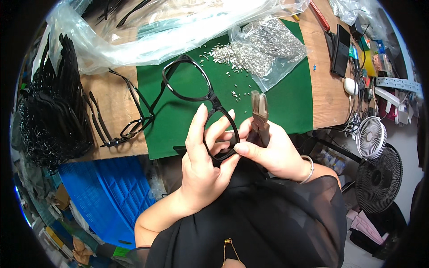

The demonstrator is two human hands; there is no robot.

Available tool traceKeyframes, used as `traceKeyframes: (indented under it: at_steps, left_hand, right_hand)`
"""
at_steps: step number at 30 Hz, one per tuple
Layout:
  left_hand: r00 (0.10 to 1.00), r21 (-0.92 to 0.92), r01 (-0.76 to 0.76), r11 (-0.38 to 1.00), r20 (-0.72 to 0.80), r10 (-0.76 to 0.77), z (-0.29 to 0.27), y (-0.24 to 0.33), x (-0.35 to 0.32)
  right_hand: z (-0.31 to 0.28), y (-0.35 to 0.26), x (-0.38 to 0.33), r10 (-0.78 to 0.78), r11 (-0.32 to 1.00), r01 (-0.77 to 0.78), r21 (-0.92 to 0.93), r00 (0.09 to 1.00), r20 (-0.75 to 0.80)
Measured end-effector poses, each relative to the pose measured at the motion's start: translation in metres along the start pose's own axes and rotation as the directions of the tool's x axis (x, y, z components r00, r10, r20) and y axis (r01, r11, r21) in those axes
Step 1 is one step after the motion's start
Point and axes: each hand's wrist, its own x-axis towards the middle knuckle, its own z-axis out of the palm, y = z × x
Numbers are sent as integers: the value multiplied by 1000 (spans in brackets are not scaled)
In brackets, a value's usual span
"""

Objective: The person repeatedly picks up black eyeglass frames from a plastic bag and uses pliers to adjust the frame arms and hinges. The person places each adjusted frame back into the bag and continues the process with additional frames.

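Observation:
A black eyeglass frame (213,95) is held tilted over the near edge of the green mat (290,111). My left hand (201,165) is closed on its nearer rim, with some fingers seen through the opening. With thumb and forefinger, my right hand (279,154) pinches the same rim at its right side. A pair of pliers (260,109) is also gripped in my right hand, jaws pointing away from me. Beyond my hands, small silvery pieces (225,56) lie scattered beside a clear plastic bag (279,44) full of them.
Another black pair of glasses (134,127) lies left of the mat, beside a heap of black frames (53,116). Clear plastic sheeting (156,47) covers the far side. A phone (341,51) and cables lie right. Below the table are a blue basket (107,196) and a black fan (380,178).

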Motion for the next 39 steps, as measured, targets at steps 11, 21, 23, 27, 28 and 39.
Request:
traceKeyframes:
  at_steps: [11, 21, 23, 27, 28, 39]
  left_hand:
    - [991, -265, 112, 958, 107, -86, -29, 14, 0]
    - [983, -383, 141, 913, 166, -82, -34, 16, -2]
    - [977, -323, 137, 937, 200, -74, -37, 14, 0]
    - [973, -327, 193, 925, 184, -138, -34, 13, 0]
    - [970, -346, 232, 909, 152, -190, -29, 15, -1]
    - [957, -323, 290, 901, 128, -262, -30, 7, 5]
  right_hand:
    - [-7, -26, 5, 139, 962, -53, -268, 939, 315]
    - [-9, -39, 1, 283, 577, 209, -789, 856, 433]
    - [-9, -40, 2, 303, 528, 207, -823, 860, 411]
    - [-7, -39, 4, 326, 392, 217, -894, 876, 356]
    - [-10, -34, 3, 272, 377, 259, -889, 887, 373]
    - [-42, -27, 18, 226, 493, 181, -851, 918, 326]
